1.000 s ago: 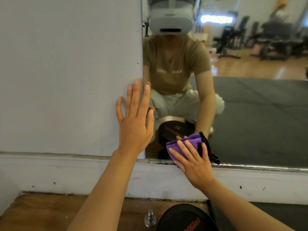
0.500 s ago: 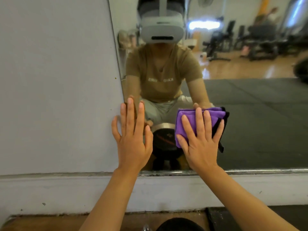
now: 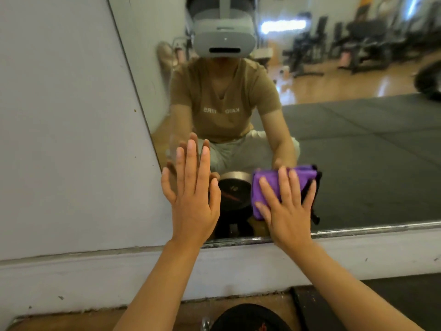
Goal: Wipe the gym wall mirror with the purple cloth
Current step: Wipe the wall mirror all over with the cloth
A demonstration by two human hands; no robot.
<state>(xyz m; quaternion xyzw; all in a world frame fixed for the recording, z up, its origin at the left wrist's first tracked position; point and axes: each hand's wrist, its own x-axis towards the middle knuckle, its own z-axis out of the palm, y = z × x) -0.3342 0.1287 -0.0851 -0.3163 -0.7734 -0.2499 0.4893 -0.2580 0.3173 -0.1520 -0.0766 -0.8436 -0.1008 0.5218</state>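
Wiping was in hand: right hand [image 3: 288, 211], fingers flat, pressed cloth [image 3: 301, 174] on lower mirror [image 3: 358, 151] (left hand [image 3: 193, 206] spread flat, empty); next stroke would need steady pressure across the glass.

1. Purple cloth [image 3: 279, 185]: vivid purple, plain, with black trim along its right edge, against the mirror [image 3: 386, 192].
2. Wall [image 3: 66, 139] left of the mirror: flat pale grey, a few small dark specks.
3. Baseboard [image 3: 370, 259] below the mirror: off-white, with grey scuffs.
4. Floor [image 3: 59, 324] below the mirror: mid-brown wood. Black disc [image 3: 243, 314] there has red-orange lettering.
5. Reflected in the mirror: tan T-shirt [image 3: 224, 96] with pale lettering, light grey headset [image 3: 224, 41], dark grey mat [image 3: 358, 130], glossy orange-brown boards [image 3: 334, 87].
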